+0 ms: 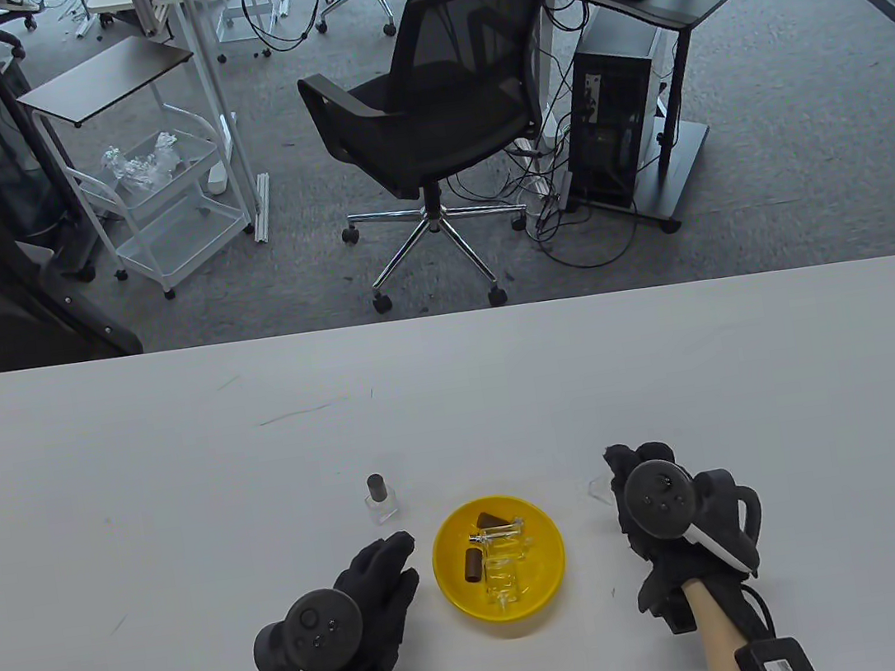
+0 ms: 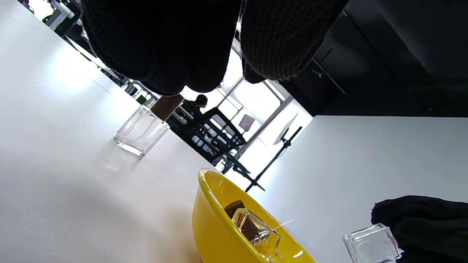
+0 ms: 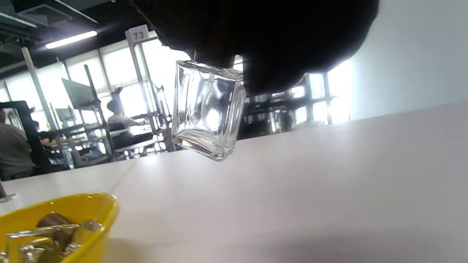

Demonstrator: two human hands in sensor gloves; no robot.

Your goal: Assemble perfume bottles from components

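A yellow bowl [image 1: 457, 584] holds several clear glass bottles and brown caps [image 1: 473, 565]. A capped glass bottle [image 1: 380, 501] stands just beyond and left of the bowl; it also shows in the left wrist view [image 2: 140, 132]. My left hand [image 1: 384, 565] lies left of the bowl with fingers stretched out, holding nothing. My right hand [image 1: 624, 481], right of the bowl, grips a clear square glass bottle [image 3: 207, 109] by its top and holds it tilted just above the table. That bottle also shows in the table view [image 1: 598, 489] and the left wrist view [image 2: 371, 244].
The white table [image 1: 186, 489] reaches to its far edge, with faint marks at the left. Beyond it are an office chair [image 1: 424, 106], a cart and a computer stand on the floor.
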